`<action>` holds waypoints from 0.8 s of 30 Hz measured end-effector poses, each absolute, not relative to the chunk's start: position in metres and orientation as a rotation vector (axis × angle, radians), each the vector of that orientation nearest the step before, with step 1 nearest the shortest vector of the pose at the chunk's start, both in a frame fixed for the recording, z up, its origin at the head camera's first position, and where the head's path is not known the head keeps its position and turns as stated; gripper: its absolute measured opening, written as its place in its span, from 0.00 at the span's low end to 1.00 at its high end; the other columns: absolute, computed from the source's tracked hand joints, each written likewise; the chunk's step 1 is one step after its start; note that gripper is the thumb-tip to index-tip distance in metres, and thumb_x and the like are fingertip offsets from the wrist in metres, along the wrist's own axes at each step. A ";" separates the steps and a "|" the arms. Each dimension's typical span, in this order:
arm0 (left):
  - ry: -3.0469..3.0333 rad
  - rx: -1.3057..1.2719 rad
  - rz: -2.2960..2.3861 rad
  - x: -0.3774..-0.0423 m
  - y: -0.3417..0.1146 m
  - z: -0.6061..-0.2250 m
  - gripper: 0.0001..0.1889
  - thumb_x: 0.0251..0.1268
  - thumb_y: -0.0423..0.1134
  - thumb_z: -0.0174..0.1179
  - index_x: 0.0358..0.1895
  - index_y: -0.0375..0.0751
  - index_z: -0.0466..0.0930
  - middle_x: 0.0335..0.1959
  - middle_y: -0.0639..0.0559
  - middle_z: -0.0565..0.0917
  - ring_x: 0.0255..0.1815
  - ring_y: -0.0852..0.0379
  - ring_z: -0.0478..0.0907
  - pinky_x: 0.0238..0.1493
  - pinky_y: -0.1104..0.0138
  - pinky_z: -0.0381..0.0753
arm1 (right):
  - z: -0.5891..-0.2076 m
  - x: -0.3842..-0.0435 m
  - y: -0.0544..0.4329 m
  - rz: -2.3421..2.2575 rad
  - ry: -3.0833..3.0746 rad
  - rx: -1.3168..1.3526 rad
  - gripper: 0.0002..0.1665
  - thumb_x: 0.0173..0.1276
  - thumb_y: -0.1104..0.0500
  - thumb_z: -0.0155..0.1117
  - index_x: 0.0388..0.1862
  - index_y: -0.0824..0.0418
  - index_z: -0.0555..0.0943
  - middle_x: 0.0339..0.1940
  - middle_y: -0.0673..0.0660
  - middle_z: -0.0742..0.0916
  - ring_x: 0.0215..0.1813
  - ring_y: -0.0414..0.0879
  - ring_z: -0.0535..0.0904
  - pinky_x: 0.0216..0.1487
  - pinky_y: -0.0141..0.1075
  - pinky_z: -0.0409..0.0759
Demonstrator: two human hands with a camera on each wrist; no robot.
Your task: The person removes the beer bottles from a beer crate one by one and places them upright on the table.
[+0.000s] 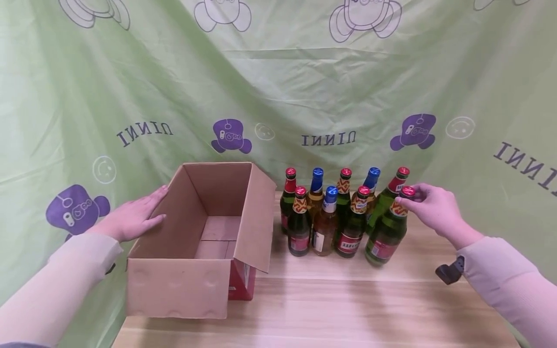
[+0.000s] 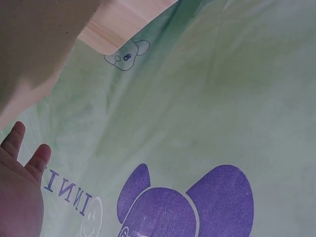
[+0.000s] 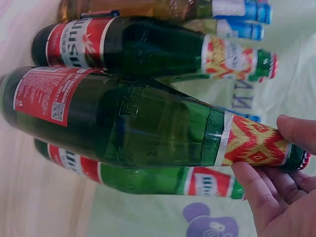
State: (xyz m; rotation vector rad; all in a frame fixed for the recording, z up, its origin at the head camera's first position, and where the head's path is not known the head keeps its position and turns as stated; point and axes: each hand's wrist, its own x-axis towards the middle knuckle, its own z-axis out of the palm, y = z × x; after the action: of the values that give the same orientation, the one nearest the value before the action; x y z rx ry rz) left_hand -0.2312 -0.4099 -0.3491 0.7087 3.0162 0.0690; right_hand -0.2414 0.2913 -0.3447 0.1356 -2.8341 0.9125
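My right hand (image 1: 435, 208) pinches the neck of a green beer bottle (image 1: 388, 234) with a red cap, at the front right of a group. The bottle leans a little, its top toward the hand. In the right wrist view, the thumb and fingers (image 3: 259, 190) lie on either side of its red-and-gold neck foil (image 3: 256, 140). My left hand (image 1: 135, 215) rests with extended fingers along the left side of an open cardboard box (image 1: 178, 285). Only part of this hand (image 2: 19, 192) shows in the left wrist view, below the box's edge.
Several more bottles stand close together right of the box: green ones with red caps (image 1: 349, 237) and paler ones with blue caps (image 1: 324, 232). The box's right flap (image 1: 256, 217) hangs outward toward them. A green patterned cloth (image 1: 278, 96) hangs behind the wooden table (image 1: 313, 309).
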 end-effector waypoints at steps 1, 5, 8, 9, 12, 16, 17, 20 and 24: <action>3.014 0.706 0.070 -0.231 -0.409 -0.349 0.39 0.79 0.47 0.54 0.80 0.24 0.50 0.79 0.26 0.56 0.75 0.27 0.60 0.71 0.37 0.64 | -0.347 -0.243 0.292 0.914 -2.832 0.133 0.24 0.71 0.51 0.71 0.47 0.73 0.82 0.33 0.63 0.89 0.33 0.50 0.82 0.28 0.38 0.76; 3.009 0.697 0.071 -0.230 -0.406 -0.349 0.39 0.79 0.48 0.53 0.80 0.25 0.50 0.79 0.26 0.55 0.76 0.27 0.60 0.71 0.37 0.64 | -0.355 -0.247 0.295 0.922 -2.838 0.125 0.24 0.70 0.51 0.72 0.47 0.74 0.82 0.33 0.64 0.89 0.32 0.49 0.82 0.28 0.38 0.77; 3.005 0.697 0.081 -0.229 -0.404 -0.350 0.39 0.79 0.48 0.53 0.80 0.26 0.50 0.79 0.27 0.55 0.76 0.28 0.59 0.71 0.38 0.63 | -0.361 -0.248 0.296 0.919 -2.850 0.128 0.24 0.71 0.52 0.71 0.47 0.74 0.81 0.33 0.64 0.89 0.32 0.50 0.81 0.28 0.39 0.77; 3.004 0.697 0.082 -0.228 -0.403 -0.350 0.39 0.79 0.48 0.53 0.80 0.26 0.50 0.80 0.27 0.55 0.76 0.28 0.59 0.71 0.38 0.63 | -0.363 -0.247 0.296 0.916 -2.852 0.131 0.24 0.71 0.52 0.71 0.47 0.74 0.81 0.32 0.63 0.88 0.32 0.51 0.81 0.27 0.39 0.76; 3.000 0.699 0.087 -0.228 -0.403 -0.350 0.39 0.79 0.48 0.53 0.80 0.26 0.51 0.80 0.27 0.56 0.76 0.28 0.59 0.71 0.37 0.63 | -0.368 -0.245 0.296 0.911 -2.845 0.143 0.24 0.71 0.53 0.71 0.49 0.75 0.81 0.33 0.65 0.88 0.33 0.53 0.81 0.28 0.39 0.77; 3.011 0.702 0.075 -0.228 -0.401 -0.346 0.39 0.79 0.48 0.53 0.80 0.26 0.52 0.79 0.28 0.57 0.76 0.28 0.60 0.69 0.34 0.63 | -0.371 -0.245 0.297 0.892 -2.833 0.153 0.27 0.72 0.53 0.70 0.53 0.77 0.81 0.37 0.68 0.89 0.36 0.56 0.83 0.31 0.40 0.77; 3.017 0.704 0.068 -0.228 -0.401 -0.346 0.39 0.79 0.48 0.54 0.80 0.26 0.52 0.79 0.28 0.57 0.75 0.28 0.60 0.69 0.34 0.63 | -0.370 -0.246 0.297 0.887 -2.833 0.154 0.27 0.72 0.53 0.70 0.54 0.77 0.80 0.37 0.69 0.89 0.37 0.57 0.84 0.32 0.40 0.78; 3.051 0.721 0.066 -0.226 -0.397 -0.348 0.38 0.78 0.47 0.54 0.79 0.24 0.54 0.78 0.26 0.59 0.75 0.27 0.61 0.69 0.35 0.64 | -0.370 -0.249 0.297 0.893 -2.842 0.168 0.30 0.73 0.51 0.69 0.57 0.78 0.79 0.41 0.72 0.88 0.40 0.62 0.84 0.35 0.45 0.80; 3.087 0.773 0.107 -0.227 -0.389 -0.353 0.37 0.78 0.46 0.55 0.77 0.23 0.57 0.77 0.26 0.61 0.74 0.27 0.63 0.69 0.36 0.65 | -0.373 -0.251 0.296 0.940 -2.855 0.168 0.33 0.74 0.51 0.68 0.61 0.80 0.76 0.48 0.77 0.86 0.47 0.70 0.84 0.43 0.56 0.84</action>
State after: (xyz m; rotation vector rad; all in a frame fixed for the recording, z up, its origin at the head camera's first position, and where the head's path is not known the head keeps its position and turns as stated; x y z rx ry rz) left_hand -0.2269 -0.3887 -0.3531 0.7731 3.0869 0.1068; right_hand -0.2508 0.2959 -0.3729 0.1677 -2.8554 0.9399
